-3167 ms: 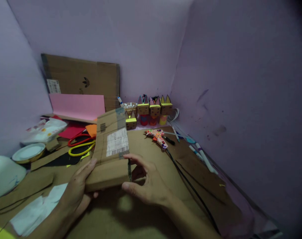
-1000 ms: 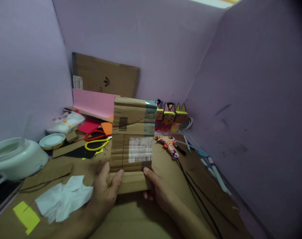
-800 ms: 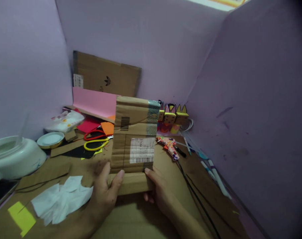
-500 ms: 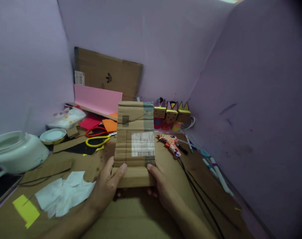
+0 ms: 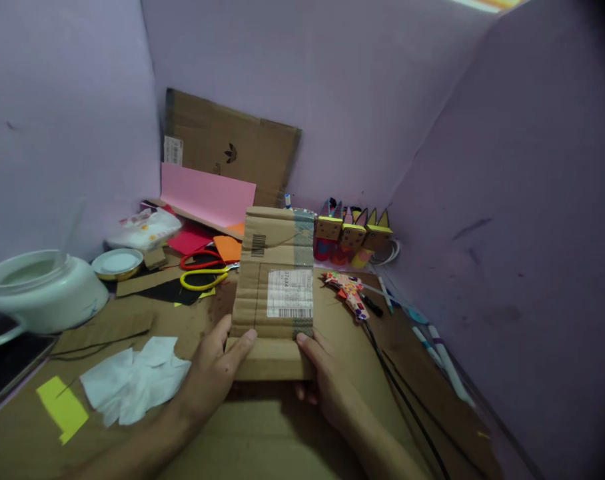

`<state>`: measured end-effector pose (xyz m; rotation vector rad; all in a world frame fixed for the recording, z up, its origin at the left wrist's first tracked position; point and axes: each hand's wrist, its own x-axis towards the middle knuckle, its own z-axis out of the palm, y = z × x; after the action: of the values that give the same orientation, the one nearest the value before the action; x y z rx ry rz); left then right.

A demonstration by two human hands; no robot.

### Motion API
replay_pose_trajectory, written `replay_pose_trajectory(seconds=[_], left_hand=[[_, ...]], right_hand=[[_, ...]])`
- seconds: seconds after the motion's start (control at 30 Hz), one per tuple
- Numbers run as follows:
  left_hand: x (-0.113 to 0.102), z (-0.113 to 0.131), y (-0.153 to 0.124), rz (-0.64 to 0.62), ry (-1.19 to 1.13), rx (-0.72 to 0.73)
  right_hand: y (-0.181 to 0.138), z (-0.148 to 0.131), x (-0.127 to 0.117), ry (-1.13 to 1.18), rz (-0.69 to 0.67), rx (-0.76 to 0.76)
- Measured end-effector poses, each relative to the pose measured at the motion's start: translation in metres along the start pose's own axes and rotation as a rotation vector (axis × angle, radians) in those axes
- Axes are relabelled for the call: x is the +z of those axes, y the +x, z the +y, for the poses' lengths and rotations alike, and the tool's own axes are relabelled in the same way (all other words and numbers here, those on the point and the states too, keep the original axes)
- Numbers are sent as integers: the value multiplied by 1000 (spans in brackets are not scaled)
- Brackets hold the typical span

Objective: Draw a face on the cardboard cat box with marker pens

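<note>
I hold a creased cardboard piece point(image 5: 275, 287) upright in front of me, over the cardboard-covered table point(image 5: 262, 433). It carries a white shipping label, a barcode and a strip of tape. My left hand point(image 5: 213, 370) grips its lower left edge with the thumb on the front. Gripping the lower right edge is my right hand point(image 5: 322, 377), thumb on the front and fingers behind. The bottom part of the piece is folded towards me.
Red and yellow scissors point(image 5: 202, 270) lie left of the piece, a patterned glue gun point(image 5: 350, 293) with a black cord to the right. Small cardboard figures point(image 5: 355, 233) stand at the back corner. White tissue point(image 5: 135, 380), a white bowl point(image 5: 42, 293) and pens point(image 5: 445, 357) lie around.
The cardboard piece went from lying tilted in my hands to standing upright, then tipped slightly back. My view shifted left and a little lower; both hands keep their grip.
</note>
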<state>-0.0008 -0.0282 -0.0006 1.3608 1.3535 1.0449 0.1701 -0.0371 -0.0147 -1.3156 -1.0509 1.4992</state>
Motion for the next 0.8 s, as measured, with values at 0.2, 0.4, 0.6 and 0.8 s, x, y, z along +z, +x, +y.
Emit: replay_pose_trajectory(seconds=[0.2, 0.4, 0.6, 0.8], left_hand=[[0, 2, 0, -55, -104, -143], [3, -4, -3, -53, -80, -233], [6, -10, -4, -16, -174, -195], [7, -2, -9, 62, -39, -143]], right_hand=[[-1, -2, -3, -15, 22, 23], [-3, -2, -2, -86, 45, 11], [-8, 0, 4, -110, 77, -81], [-8, 3, 5, -196, 96, -176]])
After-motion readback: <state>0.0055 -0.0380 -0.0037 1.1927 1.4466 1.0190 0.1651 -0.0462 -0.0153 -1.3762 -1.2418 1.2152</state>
